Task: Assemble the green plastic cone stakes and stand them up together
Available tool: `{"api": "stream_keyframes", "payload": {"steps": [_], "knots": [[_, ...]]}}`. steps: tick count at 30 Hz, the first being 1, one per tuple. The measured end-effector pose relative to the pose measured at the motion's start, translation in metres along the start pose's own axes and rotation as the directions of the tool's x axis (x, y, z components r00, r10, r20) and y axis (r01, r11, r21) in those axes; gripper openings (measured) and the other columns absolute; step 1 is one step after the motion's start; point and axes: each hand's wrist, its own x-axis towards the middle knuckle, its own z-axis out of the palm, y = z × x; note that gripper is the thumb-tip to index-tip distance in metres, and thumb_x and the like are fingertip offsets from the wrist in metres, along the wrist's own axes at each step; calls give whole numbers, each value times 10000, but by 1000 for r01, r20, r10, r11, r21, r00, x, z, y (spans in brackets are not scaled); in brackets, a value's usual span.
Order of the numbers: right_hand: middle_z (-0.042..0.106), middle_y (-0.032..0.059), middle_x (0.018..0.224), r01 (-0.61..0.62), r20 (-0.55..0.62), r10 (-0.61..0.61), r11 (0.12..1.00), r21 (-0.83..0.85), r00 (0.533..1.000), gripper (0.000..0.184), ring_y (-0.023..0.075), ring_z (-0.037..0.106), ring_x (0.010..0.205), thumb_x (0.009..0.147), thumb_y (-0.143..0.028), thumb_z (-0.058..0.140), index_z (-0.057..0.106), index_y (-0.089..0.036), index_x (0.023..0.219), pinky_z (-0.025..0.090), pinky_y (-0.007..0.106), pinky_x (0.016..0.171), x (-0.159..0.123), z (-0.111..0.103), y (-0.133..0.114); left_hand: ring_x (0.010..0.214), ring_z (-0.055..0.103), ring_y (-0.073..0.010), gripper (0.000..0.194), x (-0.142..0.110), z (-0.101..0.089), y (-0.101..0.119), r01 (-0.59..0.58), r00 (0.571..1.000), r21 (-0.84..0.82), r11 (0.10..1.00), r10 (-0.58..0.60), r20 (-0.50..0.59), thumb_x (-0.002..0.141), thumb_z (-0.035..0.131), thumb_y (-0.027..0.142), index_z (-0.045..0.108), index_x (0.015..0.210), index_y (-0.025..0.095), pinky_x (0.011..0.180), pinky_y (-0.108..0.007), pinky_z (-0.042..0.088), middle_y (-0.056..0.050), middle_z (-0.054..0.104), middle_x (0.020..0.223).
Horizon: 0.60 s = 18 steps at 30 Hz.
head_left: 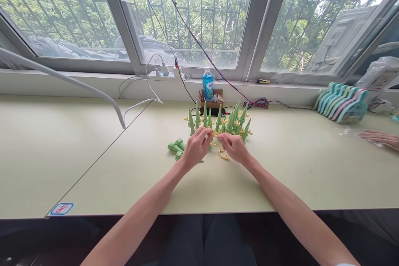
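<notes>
My left hand (197,144) is closed in a pinch on a small yellow plastic valve piece (215,134). At the other end of this piece, the thumb and fingers of my right hand (234,145) are pinched together; how much they cover is hidden. Behind both hands stand several green plant watering spikes (230,122), points up, many with yellow valves at their sides. Loose yellow pieces (223,156) lie on the table just below my fingertips. Beside my left hand, a few green spikes (176,146) without visible yellow parts lie on their sides, partly covered by the hand.
On the pale table (124,174), a small cardboard box (218,102) stands near a blue-labelled bottle (208,84) at the window. Colourful hanger-like plastic pieces (343,102) stand at right, near another person's hand (380,137). A white cable (93,89) hangs at left.
</notes>
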Motion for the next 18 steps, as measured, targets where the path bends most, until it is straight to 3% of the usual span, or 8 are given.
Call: {"api": "stream_keyframes", "payload": {"steps": [5,11,15,18], "knots": [[491,-27,576,45,23,-46,998,47,999,379,100,415,498,979,-453,413,645,-155,946,336,230,518,-1,-1,-3,662,518,-102,169,-5,5,1,-14,982,-50,999,23,186,970,443,249,590,1041,204,600,-215,438,-41,578,912],[518,-13,583,16,35,-18,999,52,999,376,107,425,503,959,-471,439,637,-158,892,357,234,510,-1,1,-1,678,539,-116,196,-5,3,6,109,955,-5,994,-103,278,968,431,273,605,1036,215,641,-234,452,-48,594,936],[511,-14,573,-7,-18,8,999,42,1000,363,107,407,489,947,-473,455,628,-164,866,351,235,491,-1,0,-2,603,491,-100,196,-3,1,8,134,957,20,991,-135,258,945,470,307,613,1042,214,622,-242,449,-51,593,955],[493,-16,568,-21,-96,23,1000,21,995,343,105,390,491,941,-456,470,603,-168,811,338,234,487,0,-1,-3,545,444,-87,203,-2,0,7,149,976,29,988,-151,153,920,517,342,621,1022,202,581,-229,426,-28,587,858]]}}
